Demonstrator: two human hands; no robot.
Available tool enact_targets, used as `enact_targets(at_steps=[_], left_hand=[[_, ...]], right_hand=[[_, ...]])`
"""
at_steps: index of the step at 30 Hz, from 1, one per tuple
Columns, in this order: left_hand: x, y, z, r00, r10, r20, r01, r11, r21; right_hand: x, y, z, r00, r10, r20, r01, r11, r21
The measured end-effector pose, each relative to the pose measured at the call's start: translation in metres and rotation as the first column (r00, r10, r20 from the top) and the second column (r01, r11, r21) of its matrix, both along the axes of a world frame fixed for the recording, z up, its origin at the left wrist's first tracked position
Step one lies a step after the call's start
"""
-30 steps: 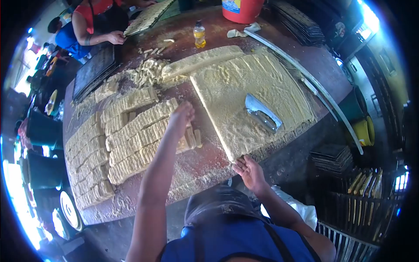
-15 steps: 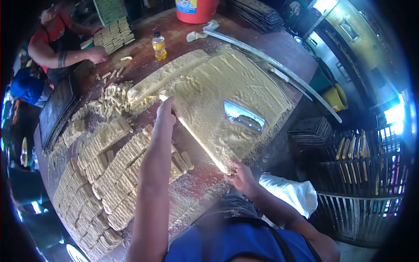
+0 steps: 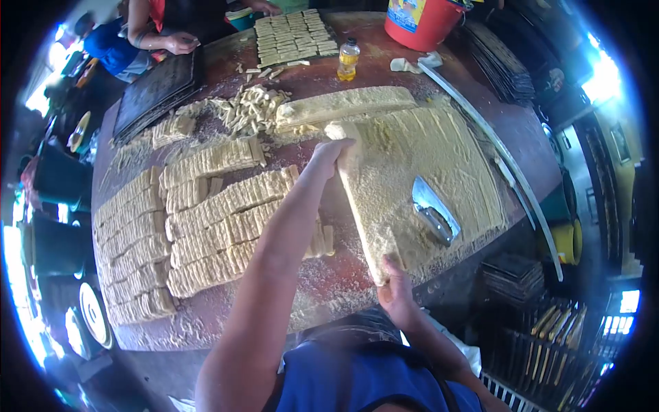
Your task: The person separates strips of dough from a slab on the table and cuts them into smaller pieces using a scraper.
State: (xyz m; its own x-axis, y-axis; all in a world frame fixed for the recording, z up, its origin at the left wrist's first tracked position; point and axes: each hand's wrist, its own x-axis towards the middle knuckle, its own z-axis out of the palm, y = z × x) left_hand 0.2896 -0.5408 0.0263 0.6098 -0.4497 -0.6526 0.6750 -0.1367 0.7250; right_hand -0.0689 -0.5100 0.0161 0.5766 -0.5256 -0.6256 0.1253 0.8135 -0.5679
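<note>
A wide, floured sheet of pale yellow dough (image 3: 439, 147) covers the right half of the table. My left hand (image 3: 333, 154) grips the far end of its left edge, where the dough looks raised or folded over. At the near end of that same edge, my right hand (image 3: 396, 283) is closed on the dough, thumb on top. A broad-bladed knife (image 3: 437, 211) with a dark handle lies on the sheet, right of my hands. Behind the sheet rests a long, thick dough strip (image 3: 343, 105). Rows of cut dough sticks (image 3: 230, 223) lie left of my left forearm.
Loose dough pieces (image 3: 255, 108) are heaped beyond the rows. Farther back stand an oil bottle (image 3: 348, 60), a red bucket (image 3: 422, 22) and a tray of dough sticks (image 3: 294, 38). A long pale bar (image 3: 491, 151) runs along the right. A co-worker's hand (image 3: 182, 43) is above dark trays (image 3: 156, 93).
The view has swung, shifting the table's contents rightward. Both my hands still grip the dough edge, whose far end now looks more folded over. The co-worker's hand has left the tray of sticks.
</note>
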Motion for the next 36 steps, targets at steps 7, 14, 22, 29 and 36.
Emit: enact_targets(at_steps=[7,14,22,29,36], left_hand=[[-0.018,0.009,0.004,0.976,0.206,-0.071,-0.217,0.952,-0.217],[-0.126,0.136,0.059,0.813,0.544,-0.21,-0.566,0.65,-0.507],[-0.26,0.311,0.07,0.565,0.822,0.075,-0.704,0.527,-0.476],[-0.296,0.426,-0.015,0.485,0.834,0.262,-0.819,0.538,-0.197],[-0.27,0.446,-0.003,0.263,0.274,0.925,-0.817,0.573,0.063]], right_hand=[[0.011,-0.041,0.045,0.988,0.146,-0.039,-0.151,0.968,-0.2],[0.012,-0.095,0.1,0.837,0.52,0.172,-0.467,0.841,-0.272],[0.02,-0.049,0.076,0.579,0.781,0.234,-0.809,0.586,0.047],[0.016,-0.029,0.007,0.384,0.919,-0.089,-0.92,0.373,-0.122],[-0.004,-0.045,0.012,0.464,0.497,-0.733,-0.855,0.036,-0.517]])
